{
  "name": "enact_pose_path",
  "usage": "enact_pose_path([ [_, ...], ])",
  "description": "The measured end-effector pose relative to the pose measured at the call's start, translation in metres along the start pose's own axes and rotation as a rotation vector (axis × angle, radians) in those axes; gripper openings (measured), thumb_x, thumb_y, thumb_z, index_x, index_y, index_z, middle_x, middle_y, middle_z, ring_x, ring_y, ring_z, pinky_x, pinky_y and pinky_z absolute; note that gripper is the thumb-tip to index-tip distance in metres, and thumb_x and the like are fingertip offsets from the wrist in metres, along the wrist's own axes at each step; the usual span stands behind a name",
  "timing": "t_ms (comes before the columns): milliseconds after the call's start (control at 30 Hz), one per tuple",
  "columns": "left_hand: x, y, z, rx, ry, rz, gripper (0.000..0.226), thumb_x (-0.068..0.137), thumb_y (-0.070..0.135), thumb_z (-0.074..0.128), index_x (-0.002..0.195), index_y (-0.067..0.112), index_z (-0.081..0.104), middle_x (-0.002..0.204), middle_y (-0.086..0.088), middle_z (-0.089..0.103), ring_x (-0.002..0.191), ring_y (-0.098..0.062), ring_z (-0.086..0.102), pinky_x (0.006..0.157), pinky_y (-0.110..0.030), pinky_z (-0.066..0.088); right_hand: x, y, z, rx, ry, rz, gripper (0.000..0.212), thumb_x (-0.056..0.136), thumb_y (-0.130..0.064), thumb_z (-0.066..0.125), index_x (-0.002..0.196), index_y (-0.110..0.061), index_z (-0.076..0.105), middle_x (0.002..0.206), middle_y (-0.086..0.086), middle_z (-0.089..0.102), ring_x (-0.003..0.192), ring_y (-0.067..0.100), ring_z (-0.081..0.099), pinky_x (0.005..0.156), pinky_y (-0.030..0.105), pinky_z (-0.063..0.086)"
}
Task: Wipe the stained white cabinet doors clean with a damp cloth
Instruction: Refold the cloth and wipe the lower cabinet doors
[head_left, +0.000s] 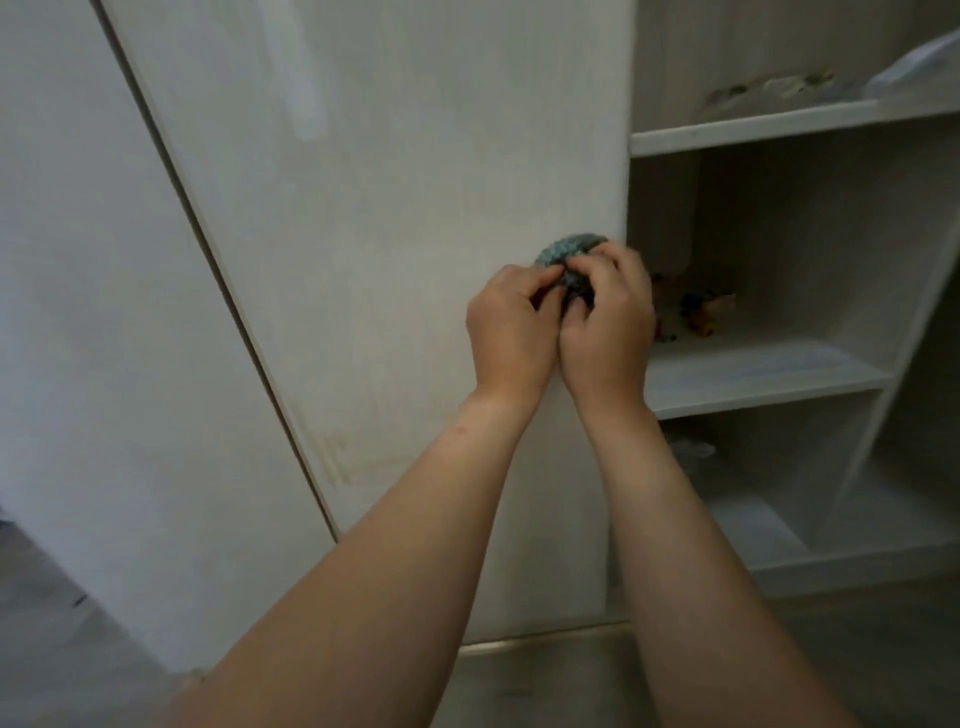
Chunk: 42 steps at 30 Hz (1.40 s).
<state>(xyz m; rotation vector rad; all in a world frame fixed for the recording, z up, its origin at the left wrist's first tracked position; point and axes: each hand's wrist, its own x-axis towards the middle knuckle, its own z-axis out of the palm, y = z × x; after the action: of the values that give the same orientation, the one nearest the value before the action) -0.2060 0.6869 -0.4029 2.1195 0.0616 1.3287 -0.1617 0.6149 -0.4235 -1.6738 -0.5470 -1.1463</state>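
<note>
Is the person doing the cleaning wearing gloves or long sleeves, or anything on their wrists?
No. The left hand and right hand are bare, without gloves. Both forearms are uncovered as far as the picture shows, with no sleeves, watch, bracelets or rings visible.

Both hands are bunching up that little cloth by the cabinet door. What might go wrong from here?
The cloth is balled small between the left hand and right hand, so each wipe may cover little. The yellowish stain low on the door could get missed.
</note>
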Motion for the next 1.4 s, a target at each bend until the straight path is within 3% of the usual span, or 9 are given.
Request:
enact_pose_path([
  [133,-0.049,-0.020,0.015,0.038,-0.186,-0.087,0.018,0.084,0.012,0.072,0.100,0.016,0.080,0.096,-0.003,0.075,0.089,-0.017,0.069,0.086,-0.036,0.055,-0.060,0.031,-0.008,-0.013,0.030,0.097,0.022,0.073,0.012,0.058,0.089,0.002,0.069,0.104,0.017,0.064,0.096,0.029,0.060,0.080,0.038,0.052],
  [367,0.029,0.014,-0.031,0.039,0.061,0.057,0.025,0.086,0.006,0.066,0.107,0.015,0.076,0.097,0.003,0.067,0.086,-0.007,0.062,0.081,-0.012,0.046,0.009,-0.033,0.008,0.050,-0.048,0.004,0.036,0.097,-0.011,0.054,0.131,-0.003,0.060,0.130,0.015,0.057,0.120,0.025,0.054,0.103,0.031,0.043],
  [533,0.059,-0.007,-0.086,0.162,0.123,0.129,0.017,0.087,0.010,0.067,0.097,0.016,0.078,0.089,0.005,0.063,0.074,0.000,0.054,0.071,-0.004,0.041,0.010,-0.096,0.054,0.247,0.095,0.171,0.029,0.100,-0.028,0.054,0.120,-0.010,0.063,0.116,0.006,0.061,0.108,0.019,0.058,0.094,0.035,0.050],
  [600,0.055,-0.029,-0.111,0.208,0.283,0.037,0.014,0.084,0.012,0.069,0.091,0.018,0.079,0.084,0.001,0.068,0.072,-0.003,0.056,0.070,-0.012,0.043,0.001,-0.124,0.070,0.282,-0.019,0.206,0.021,0.098,-0.032,0.059,0.114,-0.019,0.064,0.109,-0.004,0.061,0.103,0.008,0.058,0.094,0.034,0.048],
  [733,0.037,-0.060,-0.155,0.164,0.490,-0.178,0.012,0.086,0.017,0.068,0.090,0.017,0.079,0.083,0.000,0.069,0.073,-0.005,0.058,0.074,-0.026,0.049,-0.014,-0.157,0.095,0.241,-0.284,-0.173,0.024,0.100,-0.036,0.055,0.121,-0.024,0.059,0.116,-0.005,0.059,0.103,0.004,0.054,0.092,0.025,0.044],
  [833,0.075,-0.042,-0.150,0.085,0.540,-0.152,0.015,0.083,0.018,0.067,0.090,0.016,0.080,0.083,-0.004,0.070,0.077,-0.015,0.064,0.075,-0.027,0.049,0.031,-0.163,0.082,0.109,-0.189,-0.290,0.024,0.100,-0.038,0.052,0.120,-0.026,0.059,0.116,-0.003,0.058,0.102,0.007,0.054,0.090,0.025,0.042],
  [1067,0.060,0.022,-0.042,0.098,-0.061,0.184,0.017,0.085,0.012,0.068,0.095,0.017,0.080,0.079,-0.006,0.064,0.071,-0.023,0.062,0.068,-0.032,0.047,0.035,-0.057,0.019,-0.051,0.129,0.224,0.023,0.097,-0.030,0.058,0.116,-0.019,0.064,0.117,-0.005,0.056,0.108,0.009,0.058,0.099,0.035,0.049],
  [1267,0.093,-0.026,-0.133,0.099,0.339,0.103,0.017,0.081,0.011,0.068,0.091,0.015,0.080,0.083,-0.005,0.072,0.076,-0.019,0.067,0.075,-0.026,0.047,0.036,-0.141,0.081,0.230,-0.082,0.080,0.032,0.098,-0.016,0.049,0.126,-0.014,0.064,0.133,0.007,0.054,0.122,0.015,0.043,0.097,0.000,0.022],
  [1400,0.086,-0.073,-0.208,0.060,0.513,-0.224,0.013,0.085,0.019,0.062,0.091,0.021,0.074,0.088,0.006,0.071,0.083,-0.014,0.067,0.083,-0.035,0.053,0.009,-0.217,0.126,0.283,-0.275,-0.215,0.026,0.093,-0.006,0.056,0.116,-0.005,0.068,0.122,0.014,0.060,0.111,0.030,0.053,0.090,0.036,0.050],
])
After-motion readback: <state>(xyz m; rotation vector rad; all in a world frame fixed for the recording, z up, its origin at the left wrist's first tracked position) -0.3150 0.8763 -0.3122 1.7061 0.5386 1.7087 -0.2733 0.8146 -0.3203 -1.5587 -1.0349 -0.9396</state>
